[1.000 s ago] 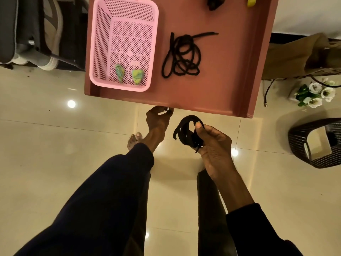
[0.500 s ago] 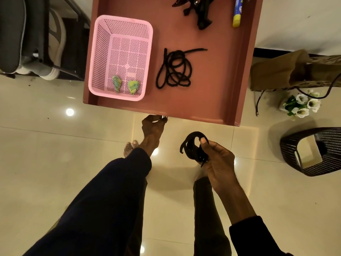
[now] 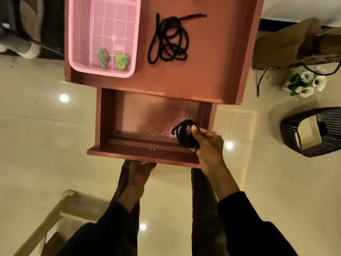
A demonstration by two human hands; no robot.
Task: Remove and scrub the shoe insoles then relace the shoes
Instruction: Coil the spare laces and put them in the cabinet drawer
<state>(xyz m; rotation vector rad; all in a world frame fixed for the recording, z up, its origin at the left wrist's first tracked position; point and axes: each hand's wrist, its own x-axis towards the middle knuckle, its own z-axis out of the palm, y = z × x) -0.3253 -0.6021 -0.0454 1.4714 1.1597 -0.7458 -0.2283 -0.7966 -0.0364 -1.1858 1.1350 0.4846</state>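
My right hand [image 3: 208, 146] pinches a coiled black shoelace [image 3: 184, 133] and holds it over the right side of the open drawer [image 3: 147, 156] of the reddish table [image 3: 212, 71]. My left hand [image 3: 140, 170] is at the drawer's front edge, its fingers tucked under the front panel where the handle is hidden. A second black shoelace [image 3: 169, 39] lies in a loose tangle on the tabletop. No shoes or insoles are in view.
A pink perforated basket [image 3: 81, 34] on the table's left holds two small green-yellow pieces [image 3: 103, 58]. On the floor at right are a black woven bin [image 3: 295, 133], white flowers [image 3: 306, 82] and a brown bag [image 3: 280, 41]. A wooden frame [image 3: 73, 202] stands lower left.
The drawer has been pulled out toward me by my left hand. My right hand has carried the coiled lace forward, from above the floor to above the drawer.
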